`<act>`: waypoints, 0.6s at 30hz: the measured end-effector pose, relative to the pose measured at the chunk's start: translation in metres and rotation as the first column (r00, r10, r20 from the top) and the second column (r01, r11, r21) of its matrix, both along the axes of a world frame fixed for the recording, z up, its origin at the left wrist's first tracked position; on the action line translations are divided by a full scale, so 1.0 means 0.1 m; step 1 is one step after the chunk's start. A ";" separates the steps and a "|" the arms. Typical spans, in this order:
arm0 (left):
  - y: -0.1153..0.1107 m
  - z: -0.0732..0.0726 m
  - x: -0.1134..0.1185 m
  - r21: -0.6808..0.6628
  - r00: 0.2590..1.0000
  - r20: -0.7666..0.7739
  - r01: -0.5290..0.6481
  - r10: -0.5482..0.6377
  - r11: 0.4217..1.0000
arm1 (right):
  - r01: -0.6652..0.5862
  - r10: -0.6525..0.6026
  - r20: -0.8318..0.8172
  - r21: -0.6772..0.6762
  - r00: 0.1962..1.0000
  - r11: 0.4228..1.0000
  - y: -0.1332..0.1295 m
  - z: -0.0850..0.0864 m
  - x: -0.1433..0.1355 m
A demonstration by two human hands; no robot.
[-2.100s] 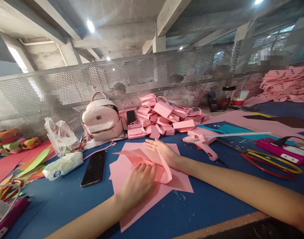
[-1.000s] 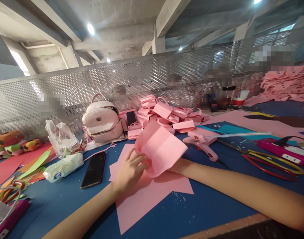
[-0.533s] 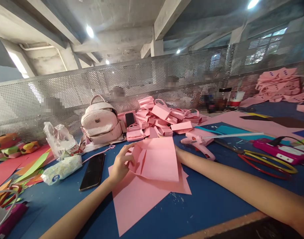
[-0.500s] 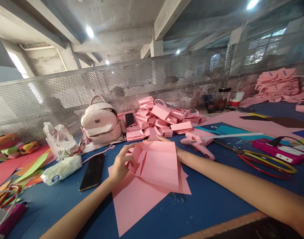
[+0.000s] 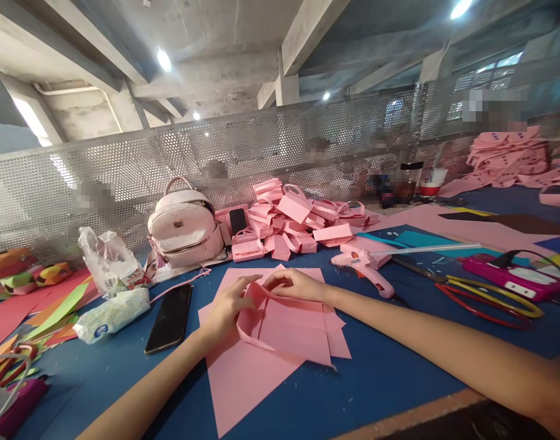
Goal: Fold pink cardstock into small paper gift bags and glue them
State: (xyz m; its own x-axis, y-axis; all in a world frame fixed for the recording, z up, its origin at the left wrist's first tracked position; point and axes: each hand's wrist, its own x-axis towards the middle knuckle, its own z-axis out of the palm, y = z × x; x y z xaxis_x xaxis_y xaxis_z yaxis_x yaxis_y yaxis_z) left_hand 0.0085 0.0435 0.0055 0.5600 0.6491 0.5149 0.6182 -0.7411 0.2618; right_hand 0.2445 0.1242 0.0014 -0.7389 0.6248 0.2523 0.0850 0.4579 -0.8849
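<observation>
A folded piece of pink paper [image 5: 293,324] with upright creased sides lies on flat pink sheets [image 5: 243,385] in front of me. My left hand [image 5: 232,305] grips its left end, thumb on the inner side and fingers behind. At the far edge, my right hand [image 5: 298,285] has its fingers curled onto the same paper near the left corner; its fingertips are partly hidden. To the right of my forearm lies a pink glue gun [image 5: 365,269] with a clear glue stick in its back.
A pile of pink paper bags [image 5: 298,217] and a light pink backpack [image 5: 183,226] stand at the back. Left lie a black phone [image 5: 169,318] and a tissue pack [image 5: 112,315]. Right are red-and-yellow-handled scissors [image 5: 486,299] and a magenta power strip [image 5: 513,278]. A perforated metal screen [image 5: 261,146] runs behind.
My right hand has come from behind the paper to its far edge, beside my left hand. The paper's far side has folded down, and its left end curves upward.
</observation>
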 end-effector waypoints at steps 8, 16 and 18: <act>0.09 0.05 -0.06 -0.100 0.982 -0.181 0.031 -0.048 0.995 | 0.024 -0.026 0.032 0.049 0.999 0.999 0.03 -0.04 0.00; 0.01 0.08 -0.04 -0.201 0.996 -0.079 -0.057 0.041 0.978 | 0.021 -0.026 0.079 0.058 0.997 0.998 0.00 0.05 0.01; -0.01 0.10 -0.04 -0.225 0.996 -0.074 -0.071 0.055 0.972 | 0.010 -0.016 0.102 0.058 0.995 0.998 -0.03 0.07 0.02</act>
State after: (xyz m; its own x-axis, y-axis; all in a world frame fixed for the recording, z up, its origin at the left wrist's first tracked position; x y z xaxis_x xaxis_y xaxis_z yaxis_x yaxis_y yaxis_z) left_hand 0.0045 0.0426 0.0159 0.5421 0.7798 0.3131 0.6835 -0.6259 0.3755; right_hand 0.2460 0.1209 0.0082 -0.7547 0.6210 0.2116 0.1801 0.5063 -0.8433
